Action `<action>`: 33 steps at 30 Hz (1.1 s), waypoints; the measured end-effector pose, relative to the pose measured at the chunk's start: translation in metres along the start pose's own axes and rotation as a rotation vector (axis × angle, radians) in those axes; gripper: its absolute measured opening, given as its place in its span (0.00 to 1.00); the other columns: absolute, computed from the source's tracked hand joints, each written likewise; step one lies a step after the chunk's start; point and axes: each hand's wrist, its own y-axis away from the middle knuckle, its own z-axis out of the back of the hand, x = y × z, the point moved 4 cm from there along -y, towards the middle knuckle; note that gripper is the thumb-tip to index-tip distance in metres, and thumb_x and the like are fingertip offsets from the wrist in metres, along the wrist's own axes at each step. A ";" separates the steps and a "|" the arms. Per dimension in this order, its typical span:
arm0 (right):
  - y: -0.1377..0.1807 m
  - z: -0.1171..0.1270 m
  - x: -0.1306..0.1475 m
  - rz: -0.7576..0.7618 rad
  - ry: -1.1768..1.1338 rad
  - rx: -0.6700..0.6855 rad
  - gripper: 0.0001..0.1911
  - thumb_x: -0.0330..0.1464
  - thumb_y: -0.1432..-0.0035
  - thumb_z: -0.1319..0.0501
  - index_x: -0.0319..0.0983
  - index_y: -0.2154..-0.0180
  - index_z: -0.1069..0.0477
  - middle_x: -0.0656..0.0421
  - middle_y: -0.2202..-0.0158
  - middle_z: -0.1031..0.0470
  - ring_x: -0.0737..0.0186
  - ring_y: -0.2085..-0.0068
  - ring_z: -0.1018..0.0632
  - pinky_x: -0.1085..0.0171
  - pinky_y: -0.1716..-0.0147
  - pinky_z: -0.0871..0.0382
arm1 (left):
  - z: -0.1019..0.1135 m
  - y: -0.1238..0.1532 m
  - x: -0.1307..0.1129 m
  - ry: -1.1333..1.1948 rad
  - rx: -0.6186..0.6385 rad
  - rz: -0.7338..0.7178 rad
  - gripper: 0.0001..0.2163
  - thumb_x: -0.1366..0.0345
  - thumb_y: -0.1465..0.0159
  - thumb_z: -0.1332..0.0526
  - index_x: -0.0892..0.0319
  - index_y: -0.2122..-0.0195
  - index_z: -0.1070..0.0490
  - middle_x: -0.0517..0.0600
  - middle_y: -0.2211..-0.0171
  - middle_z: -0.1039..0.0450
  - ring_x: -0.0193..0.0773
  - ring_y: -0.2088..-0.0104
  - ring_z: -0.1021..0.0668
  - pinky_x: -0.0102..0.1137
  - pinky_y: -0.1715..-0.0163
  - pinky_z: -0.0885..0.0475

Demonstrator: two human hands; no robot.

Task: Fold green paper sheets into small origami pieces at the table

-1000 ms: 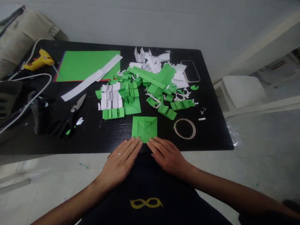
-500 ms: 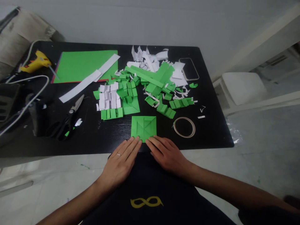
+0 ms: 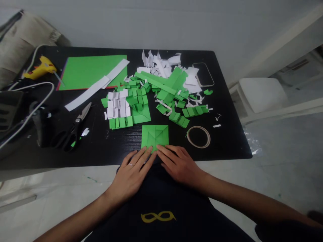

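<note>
Two flat hands on the near edge of a folded green square

Both hands lie palm down with fingers stretched out, gripping nothing. The left hand (image 3: 131, 171), with a ring on one finger, and the right hand (image 3: 180, 164) meet fingertip to fingertip at the near edge of the folded green square (image 3: 155, 134) and press on it. The square lies flat on the black table (image 3: 227, 148), its creases showing as crossed lines.

Just right of the square sits a tape ring (image 3: 198, 137), apart from it. Just beyond the square lie rows of small folded green and white pieces (image 3: 121, 111). Farther beyond is a loose heap of green strips and white scraps (image 3: 166, 80), with a phone (image 3: 203, 74) at the heap's right side. Well left of the square lie black-handled scissors (image 3: 73, 129). Beyond and left of the square is a large green sheet (image 3: 93, 70) with a white paper strip (image 3: 97, 84) slanting across it. A yellow glue gun (image 3: 41, 67) sits farther left still.
</note>
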 end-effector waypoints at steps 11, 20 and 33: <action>-0.017 0.004 -0.005 -0.034 -0.030 0.172 0.15 0.31 0.30 0.39 0.33 0.45 0.24 0.45 0.28 0.34 0.42 0.45 0.29 0.46 0.53 0.25 | 0.003 0.000 0.000 0.000 0.033 -0.006 0.23 0.74 0.26 0.47 0.63 0.30 0.35 0.57 0.32 0.28 0.51 0.34 0.28 0.46 0.36 0.37; -0.012 0.001 -0.007 -0.028 -0.033 0.139 0.18 0.34 0.29 0.39 0.33 0.41 0.26 0.49 0.27 0.34 0.43 0.44 0.30 0.47 0.52 0.27 | 0.002 -0.001 0.000 0.015 0.004 0.019 0.22 0.74 0.25 0.46 0.61 0.31 0.33 0.55 0.32 0.28 0.48 0.34 0.26 0.45 0.36 0.35; -0.010 -0.002 -0.007 -0.027 0.004 0.141 0.18 0.34 0.29 0.38 0.34 0.41 0.26 0.50 0.28 0.34 0.44 0.45 0.29 0.49 0.56 0.27 | 0.001 0.001 0.000 0.006 -0.049 0.023 0.24 0.75 0.26 0.46 0.63 0.30 0.35 0.56 0.31 0.30 0.49 0.34 0.26 0.45 0.36 0.33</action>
